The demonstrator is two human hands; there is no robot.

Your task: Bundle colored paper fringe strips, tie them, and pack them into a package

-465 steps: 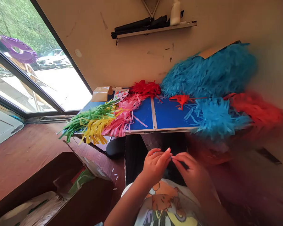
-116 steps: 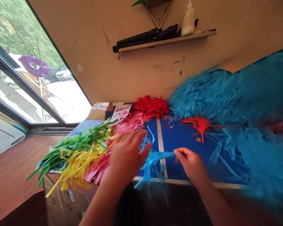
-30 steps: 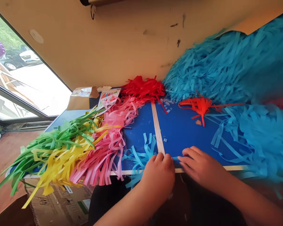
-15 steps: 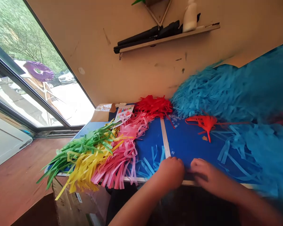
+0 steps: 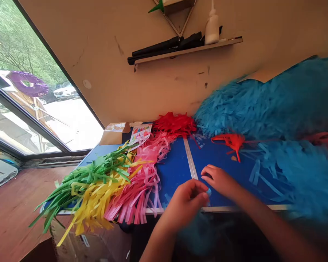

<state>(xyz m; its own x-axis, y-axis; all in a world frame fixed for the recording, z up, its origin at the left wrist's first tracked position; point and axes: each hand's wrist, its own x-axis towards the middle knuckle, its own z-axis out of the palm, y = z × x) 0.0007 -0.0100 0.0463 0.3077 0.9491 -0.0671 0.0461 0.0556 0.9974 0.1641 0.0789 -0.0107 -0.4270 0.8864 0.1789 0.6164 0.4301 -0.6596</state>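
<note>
My left hand (image 5: pixel 187 200) is closed in a pinch at the table's front edge. Between thumb and fingertips shows the light-blue top of a paper tassel (image 5: pixel 209 191); its blurred strips hang below the edge. Just to the right, my right hand (image 5: pixel 220 180) hovers over the blue tabletop with loosely curved fingers apart and nothing visible in them. Green (image 5: pixel 95 171), yellow (image 5: pixel 101 194) and pink tassels (image 5: pixel 136 182) lie fanned to the left, their ends over the edge. A large pile of blue fringe (image 5: pixel 303 174) spreads on the right.
Red fringe (image 5: pixel 176 123) lies at the back by the wall, an orange-red tassel (image 5: pixel 233 141) in front of the rear blue pile (image 5: pixel 251 105). A brown paper packet (image 5: pixel 112 136) and a printed sheet (image 5: pixel 140 131) sit back left. Overhead, a shelf (image 5: pixel 191 50) carries a white bottle (image 5: pixel 212 29).
The left hand has turned and now shows a blue tassel dangling from its pinch. Blue strips beside it have mostly left the tabletop. The right hand has moved up and left. The view has shifted.
</note>
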